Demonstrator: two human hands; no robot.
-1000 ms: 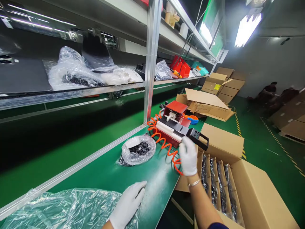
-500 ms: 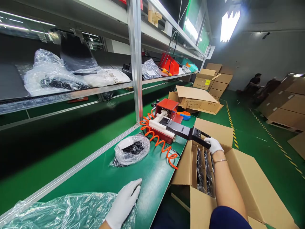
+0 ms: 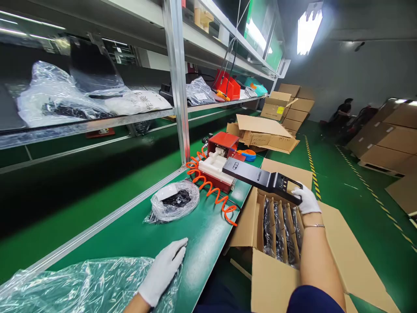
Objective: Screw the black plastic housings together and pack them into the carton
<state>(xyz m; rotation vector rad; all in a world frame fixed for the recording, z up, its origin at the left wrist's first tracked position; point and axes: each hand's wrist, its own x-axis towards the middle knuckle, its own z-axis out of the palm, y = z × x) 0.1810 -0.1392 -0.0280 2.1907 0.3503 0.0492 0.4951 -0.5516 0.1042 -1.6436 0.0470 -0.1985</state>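
Observation:
My right hand (image 3: 306,199), in a white glove, grips the frame-like end of a long black plastic part (image 3: 260,177) with slots and several round holes. Its far end hangs just beside the white cradle of a red press fixture (image 3: 216,180). My left hand (image 3: 165,270), also gloved, lies with fingers stretched out on the green bench, over the edge of a clear plastic sheet or bag (image 3: 94,282). Ahead of it sits an open plastic bag (image 3: 174,201) of small black pieces. Below my right hand is an open carton (image 3: 273,278) holding several wrapped dark parts between cardboard dividers.
A coiled orange air hose (image 3: 211,189) runs along the bench by the fixture. Behind it are a blue and orange ring-shaped item (image 3: 247,155) and an open cardboard box (image 3: 267,139). A metal post (image 3: 177,87) and a shelf with bags stand left. Two people are far off.
My right hand has moved right, drawing the black plastic part out of the fixture's white cradle. My left hand stays on the bench, and the whole view has shifted slightly.

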